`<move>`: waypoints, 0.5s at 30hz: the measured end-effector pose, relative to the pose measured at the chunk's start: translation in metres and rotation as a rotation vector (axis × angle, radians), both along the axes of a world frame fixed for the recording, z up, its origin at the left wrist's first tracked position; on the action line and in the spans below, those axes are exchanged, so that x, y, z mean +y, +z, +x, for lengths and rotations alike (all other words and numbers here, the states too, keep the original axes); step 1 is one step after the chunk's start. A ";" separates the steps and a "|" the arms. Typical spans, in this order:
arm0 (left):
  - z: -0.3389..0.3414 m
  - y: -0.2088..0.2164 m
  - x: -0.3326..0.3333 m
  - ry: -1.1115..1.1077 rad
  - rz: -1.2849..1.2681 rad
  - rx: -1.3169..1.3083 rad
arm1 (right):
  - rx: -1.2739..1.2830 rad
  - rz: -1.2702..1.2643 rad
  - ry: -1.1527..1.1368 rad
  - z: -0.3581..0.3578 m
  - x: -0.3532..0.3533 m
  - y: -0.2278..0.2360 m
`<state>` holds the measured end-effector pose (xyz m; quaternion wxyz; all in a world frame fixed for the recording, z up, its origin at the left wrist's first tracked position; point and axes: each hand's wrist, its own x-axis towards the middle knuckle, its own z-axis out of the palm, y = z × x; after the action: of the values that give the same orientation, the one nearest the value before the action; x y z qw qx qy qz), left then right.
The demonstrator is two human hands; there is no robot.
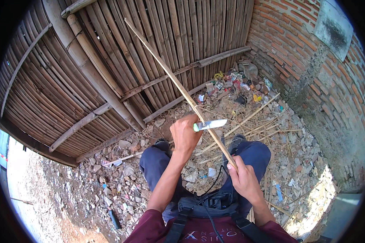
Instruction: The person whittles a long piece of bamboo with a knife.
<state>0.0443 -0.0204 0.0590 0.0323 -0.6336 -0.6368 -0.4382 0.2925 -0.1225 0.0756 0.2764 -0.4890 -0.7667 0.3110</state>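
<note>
Knife (pixel 215 124) held in left hand (pixel 185 133), fingers curled tightly around the green handle, no gap seen; blade laid crosswise at the pole, edge contact not certain from this angle. Long pale pole (pixel 185 95) slanted from the bamboo wall (pixel 170 40) side down between the knees, lower end gripped by right hand (pixel 244 180), thumb along the top, fingers wrapped under. For clean work, the pole should be pinned firmly by the right hand so it is not rolled under the blade; the long far end looks unsupported and could be whipped about. Strokes are best kept short and shallow, blade angle low, edge directed away from the right hand and both legs. Footing should be minded on the rubble (pixel 127 170), with loose strips (pixel 252 115) strewn ahead, and the dark cord (pixel 215 180) should be kept well clear.
</note>
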 end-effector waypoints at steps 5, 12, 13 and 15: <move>-0.003 0.000 0.013 0.051 0.041 -0.065 | -0.071 0.079 -0.033 -0.007 -0.001 -0.004; 0.002 0.005 0.026 0.158 0.188 -0.082 | -0.075 0.064 -0.050 -0.019 -0.003 0.000; 0.002 0.007 0.027 0.162 0.190 -0.113 | -0.074 0.063 -0.051 -0.019 -0.002 0.001; 0.002 0.009 0.028 0.162 0.207 -0.113 | -0.070 0.069 -0.055 -0.019 -0.001 0.002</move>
<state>0.0465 0.0078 0.0681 0.0970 -0.5477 -0.6381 -0.5323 0.2735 -0.1236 0.0771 0.2746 -0.5107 -0.7723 0.2596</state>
